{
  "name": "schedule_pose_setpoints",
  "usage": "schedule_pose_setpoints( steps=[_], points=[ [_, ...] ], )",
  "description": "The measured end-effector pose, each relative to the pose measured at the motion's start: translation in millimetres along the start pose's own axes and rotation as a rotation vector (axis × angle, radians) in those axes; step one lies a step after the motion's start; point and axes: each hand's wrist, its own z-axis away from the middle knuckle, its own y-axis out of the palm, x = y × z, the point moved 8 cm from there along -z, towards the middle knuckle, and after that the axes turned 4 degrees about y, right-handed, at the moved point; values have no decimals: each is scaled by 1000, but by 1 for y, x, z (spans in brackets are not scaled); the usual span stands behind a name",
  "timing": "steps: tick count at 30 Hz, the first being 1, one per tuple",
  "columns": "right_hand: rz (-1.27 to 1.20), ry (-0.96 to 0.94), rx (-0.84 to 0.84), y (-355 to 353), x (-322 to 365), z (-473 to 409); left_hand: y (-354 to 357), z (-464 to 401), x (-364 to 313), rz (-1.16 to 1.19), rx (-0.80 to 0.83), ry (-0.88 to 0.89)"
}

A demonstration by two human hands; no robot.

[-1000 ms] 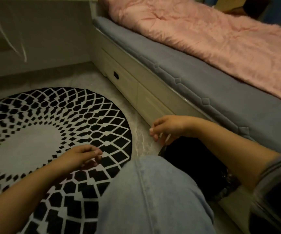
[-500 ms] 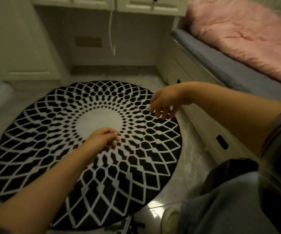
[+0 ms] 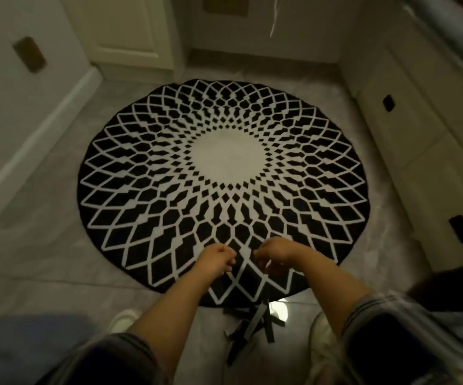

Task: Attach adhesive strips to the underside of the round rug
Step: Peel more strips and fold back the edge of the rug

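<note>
The round rug [image 3: 222, 187], black with a white lattice pattern and pale centre, lies flat, pattern up, on the grey tiled floor [image 3: 38, 262]. Dark adhesive strips [image 3: 252, 326] lie piled on the floor just beyond its near edge. Above that edge, left hand [image 3: 218, 259] and right hand [image 3: 273, 257] hover with fingers loosely curled, apparently holding nothing.
</note>
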Motion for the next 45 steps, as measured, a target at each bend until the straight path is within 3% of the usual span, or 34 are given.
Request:
schedule_pose_setpoints(
  steps=[5,9,13,17,22,29,33,41,45],
  points=[
    [-245,212,-9,63,-73,-16,25,-14,75,-64,14,-156],
    [-324,399,-124,99,-128,-40,37,-21,111,-291,-13,-101],
    [-417,523,-135,129,-153,-51,63,-20,136,-409,49,-64],
    [-435,535,-129,148,-148,-57,80,-23,152,-578,88,-17],
    [-504,525,-202,155,-150,-66,93,-20,169,-626,125,-29],
    [-314,515,-203,150,-155,-68,99,-21,178,-707,34,4],
    [-332,507,-273,136,-163,-70,95,-21,183,-747,0,2],
    [-426,461,-275,132,-165,-68,85,-23,183,-744,-21,44],
    [-422,451,-191,144,-161,-66,86,-21,184,-643,12,13]
  ],
)
